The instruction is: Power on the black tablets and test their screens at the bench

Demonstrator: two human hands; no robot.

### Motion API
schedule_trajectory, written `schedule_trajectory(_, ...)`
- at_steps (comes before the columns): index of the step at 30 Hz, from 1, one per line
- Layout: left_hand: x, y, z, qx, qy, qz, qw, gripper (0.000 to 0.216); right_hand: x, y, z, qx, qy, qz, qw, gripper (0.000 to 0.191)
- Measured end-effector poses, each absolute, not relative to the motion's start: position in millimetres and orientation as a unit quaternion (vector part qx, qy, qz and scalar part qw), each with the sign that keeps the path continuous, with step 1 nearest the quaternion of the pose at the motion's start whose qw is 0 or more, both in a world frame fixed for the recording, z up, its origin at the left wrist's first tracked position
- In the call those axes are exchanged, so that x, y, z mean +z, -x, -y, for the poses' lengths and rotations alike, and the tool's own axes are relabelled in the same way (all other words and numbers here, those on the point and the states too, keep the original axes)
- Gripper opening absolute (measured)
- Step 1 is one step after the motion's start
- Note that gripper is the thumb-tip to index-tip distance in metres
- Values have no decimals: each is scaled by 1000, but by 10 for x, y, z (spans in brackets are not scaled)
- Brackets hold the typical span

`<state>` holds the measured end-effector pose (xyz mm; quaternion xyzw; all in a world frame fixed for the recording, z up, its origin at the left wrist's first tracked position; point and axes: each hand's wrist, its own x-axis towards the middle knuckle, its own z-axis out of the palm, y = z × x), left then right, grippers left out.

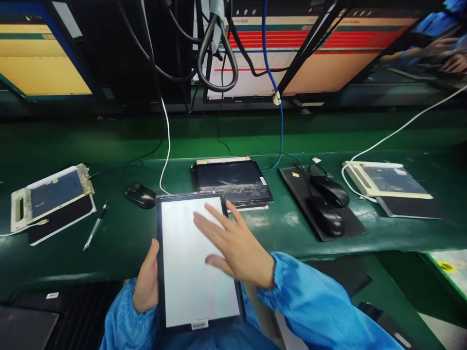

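The black-framed tablet with white glowing screen (199, 262) is clasped at its left edge by the left hand (146, 284); the open right hand (233, 243) is best swept flat, lightly.

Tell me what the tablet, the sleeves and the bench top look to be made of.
Tablet: smooth glass face, evenly lit white, in a thin dark frame, probably plastic or metal. Sleeves: thin blue woven cloth, gathered at the cuffs, slightly shiny. Bench top: green mat, likely rubber or vinyl, with soft blurred reflections.

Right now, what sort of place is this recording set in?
Probably an electronics test bench in a factory: a lit tablet held in gowned hands, more tablets in holders on the green bench, and monitors overhead.
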<state>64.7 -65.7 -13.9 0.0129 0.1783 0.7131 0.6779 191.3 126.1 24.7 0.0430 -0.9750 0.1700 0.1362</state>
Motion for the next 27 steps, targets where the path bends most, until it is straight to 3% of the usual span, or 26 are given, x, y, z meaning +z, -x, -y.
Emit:
schedule_trajectory(5, -145, -519, 645, 733, -3, -207, 648, 62, 116, -2498, -998, 363, -152, 895, 211, 50)
schedule_trajectory(9, -128, -457, 609, 740, 23, -242, 627, 60, 6, -2714, -926, 389, 34, 881, 267, 38)
schedule_trajectory(12, -130, -457, 603, 739, 59, -273, 613, 58, -111, -2670, -819, 393, 201, 860, 255, 65)
schedule_trajectory(14, -134, -474, 608, 735, 66, -279, 615, 58, -194, -2600, -742, 404, 207, 865, 212, 85)
schedule_trajectory(16, -134, -498, 613, 729, 61, -269, 626, 59, -262, -2525, -698, 406, 194, 873, 190, 91)
schedule_trajectory(22, -111, -573, 606, 743, 30, -203, 637, 58, -312, -2350, -839, 433, 272, 818, 263, 54)
schedule_trajectory(27, -116, -583, 604, 748, 24, -181, 638, 60, -273, -2339, -905, 518, 247, 773, 270, 47)
